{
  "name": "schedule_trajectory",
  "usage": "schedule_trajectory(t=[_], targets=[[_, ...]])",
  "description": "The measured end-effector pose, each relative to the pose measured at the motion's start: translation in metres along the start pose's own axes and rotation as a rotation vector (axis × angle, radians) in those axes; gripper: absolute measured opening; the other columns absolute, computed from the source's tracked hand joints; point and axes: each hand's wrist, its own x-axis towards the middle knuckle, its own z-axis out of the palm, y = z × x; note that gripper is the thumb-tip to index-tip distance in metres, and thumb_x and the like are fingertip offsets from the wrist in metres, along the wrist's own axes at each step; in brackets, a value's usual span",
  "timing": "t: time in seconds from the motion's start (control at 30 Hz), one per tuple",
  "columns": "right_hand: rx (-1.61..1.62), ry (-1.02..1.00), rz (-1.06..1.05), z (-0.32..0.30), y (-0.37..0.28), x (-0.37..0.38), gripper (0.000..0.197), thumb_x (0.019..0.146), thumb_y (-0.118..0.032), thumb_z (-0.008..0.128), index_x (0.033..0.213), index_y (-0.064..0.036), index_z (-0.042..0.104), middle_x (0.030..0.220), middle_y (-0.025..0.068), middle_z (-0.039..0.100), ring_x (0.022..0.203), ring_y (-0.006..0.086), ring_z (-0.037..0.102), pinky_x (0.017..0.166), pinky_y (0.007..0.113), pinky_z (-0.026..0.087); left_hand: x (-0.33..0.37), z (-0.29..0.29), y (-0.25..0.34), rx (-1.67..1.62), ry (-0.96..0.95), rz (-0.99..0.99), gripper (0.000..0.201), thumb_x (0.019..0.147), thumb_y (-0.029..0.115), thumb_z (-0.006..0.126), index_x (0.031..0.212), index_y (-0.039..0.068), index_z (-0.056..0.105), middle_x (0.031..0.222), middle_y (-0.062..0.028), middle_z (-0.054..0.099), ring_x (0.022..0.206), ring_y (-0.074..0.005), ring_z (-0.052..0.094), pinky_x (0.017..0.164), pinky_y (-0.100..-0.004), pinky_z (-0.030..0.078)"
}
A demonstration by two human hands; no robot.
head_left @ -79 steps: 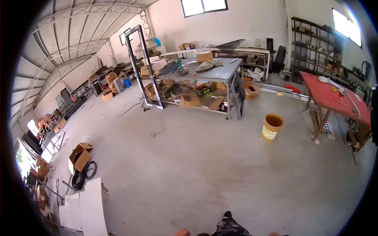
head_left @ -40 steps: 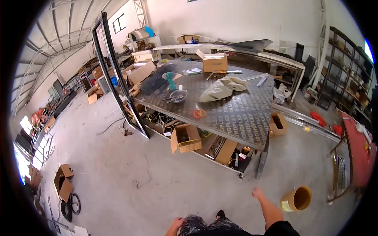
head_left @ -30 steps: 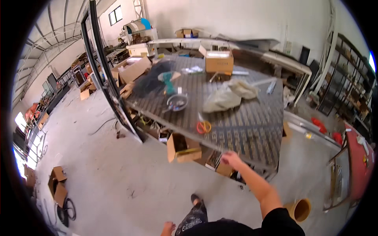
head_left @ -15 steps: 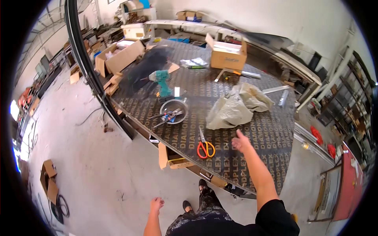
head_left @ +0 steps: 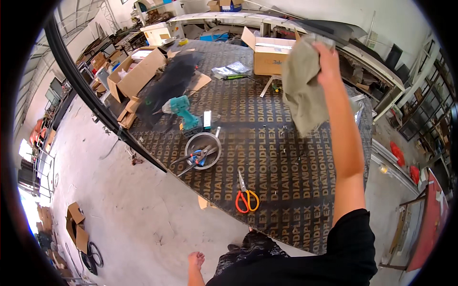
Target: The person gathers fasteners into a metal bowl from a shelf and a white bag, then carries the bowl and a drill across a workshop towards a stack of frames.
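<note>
My right hand (head_left: 327,61) grips the upper end of a crumpled grey-green sack (head_left: 301,90), which hangs down over the far right of the dark, printed board table (head_left: 248,157). My left hand (head_left: 196,260) hangs low beside my body, off the table, its fingers curled in with nothing seen in them. Scissors (head_left: 247,200) with red and orange handles lie near the table's front edge. Left of them, a round metal pan (head_left: 215,141) holds pliers-like tools (head_left: 202,155). A teal cordless drill (head_left: 182,113) stands behind the pan.
Several small screws or bits are scattered mid-table. An open cardboard box (head_left: 269,62) stands behind the sack, with plastic bags (head_left: 234,69) to its left. Another open carton (head_left: 138,71) sits at the far left. A black upright post (head_left: 90,90) rises along the left edge.
My right hand has reached forward, taken hold of the sack and lifted it up off the table. My left hand stays low. The view has shifted a little.
</note>
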Motion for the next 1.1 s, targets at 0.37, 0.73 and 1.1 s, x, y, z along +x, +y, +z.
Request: schedule_trajectory(t=[0.37,0.73,1.1], targets=[[-0.214,-0.443,-0.773,-0.029,-0.088,-0.085,0.035,0.070,-0.019,0.063,0.098,0.0018,0.057,0.094,0.0135,0.060,0.086,0.0249,0.059,0.079,0.035,0.048,-0.122,0.314,0.195,-0.197,-0.859,0.080,0.093,0.074,0.059,0.056,0.137,0.007,0.011,0.133,-0.0220,0.029,0.118,-0.0347,0.039,0.094,-0.0490,0.038],[0.225,-0.273,0.288,-0.133,-0.050,-0.140,0.050,0.063,-0.024,0.050,0.104,0.0058,0.053,0.100,0.0204,0.059,0.089,0.0321,0.058,0.083,0.040,0.046,-0.120,0.412,0.170,-0.263,-1.075,0.041,0.036,0.081,0.009,0.059,0.114,0.010,0.045,0.108,-0.0076,0.055,0.098,-0.0195,0.056,0.083,-0.0352,0.049],[0.063,0.302,0.168,-0.222,-0.049,-0.127,0.035,0.078,-0.030,0.045,0.093,-0.0023,0.060,0.090,0.0115,0.061,0.081,0.0226,0.058,0.074,0.033,0.048,-0.150,0.391,0.224,-0.383,-1.028,0.200,0.036,0.081,0.014,0.058,0.114,0.009,0.045,0.113,-0.0060,0.053,0.107,-0.0210,0.050,0.089,-0.0433,0.043]])
